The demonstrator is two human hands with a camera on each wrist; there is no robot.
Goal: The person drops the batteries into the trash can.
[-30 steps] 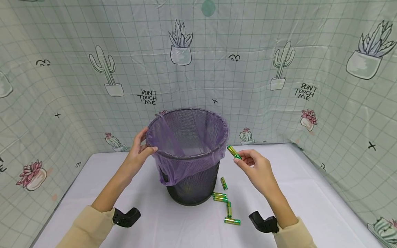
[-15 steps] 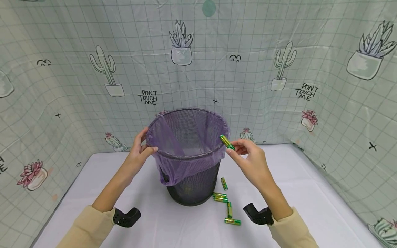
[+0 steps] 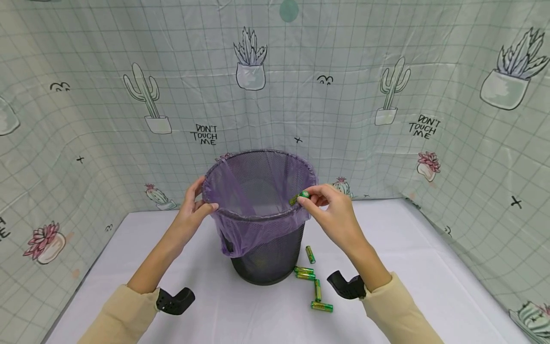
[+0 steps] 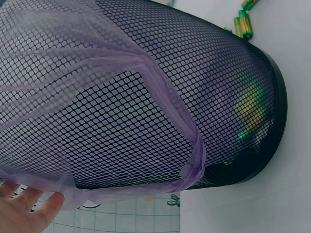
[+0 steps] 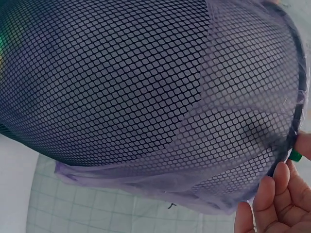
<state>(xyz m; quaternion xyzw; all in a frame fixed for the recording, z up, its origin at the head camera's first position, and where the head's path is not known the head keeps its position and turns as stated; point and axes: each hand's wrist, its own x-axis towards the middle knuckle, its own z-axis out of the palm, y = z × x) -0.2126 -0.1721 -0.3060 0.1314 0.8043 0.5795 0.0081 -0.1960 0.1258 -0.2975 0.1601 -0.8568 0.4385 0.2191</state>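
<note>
A black mesh wastebasket stands upright on the white table, lined with a thin purple bag folded over its rim. My left hand grips the rim at the left, thumb on the near side and fingers outside. At the right rim, my right hand pinches a green and gold battery, whose far end tips inward over the opening. In the right wrist view only the battery's green end shows beside the fingertips. Blurred green and yellow shapes show through the mesh near the wastebasket's bottom.
Several batteries lie on the white table to the right of the wastebasket, some close to its base. A patterned cloth hangs behind and along both sides. Each wrist wears a black camera mount.
My right hand has moved left and slightly up, carrying the battery from beside the wastebasket to over its rim and tilting it inward. The left hand has stayed at the rim.
</note>
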